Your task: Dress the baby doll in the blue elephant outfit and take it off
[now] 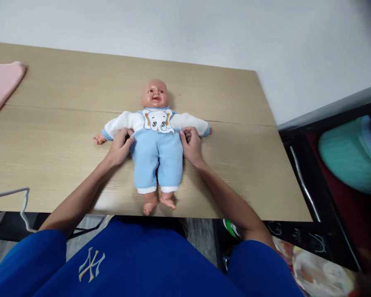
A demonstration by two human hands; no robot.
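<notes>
A baby doll [154, 95] lies face up on the wooden table [241, 173], its head toward the wall and its bare feet near the front edge. It wears a light blue and white fleece romper [157, 150] with an elephant face on the chest, and its arms are spread wide. At the doll's waist on the left, my left hand [120, 147] pinches the side of the romper, fingers curled under the white sleeve. My right hand [191, 147] grips the cloth at the opposite side in the same way. The fingertips of both hands are partly hidden.
A folded pink cloth [3, 84] rests at the table's far left. A white cable [25, 202] hangs over the front edge on the left. To the right of the table stands a teal container [352, 154] on a dark shelf. A white wall [185, 29] borders the back.
</notes>
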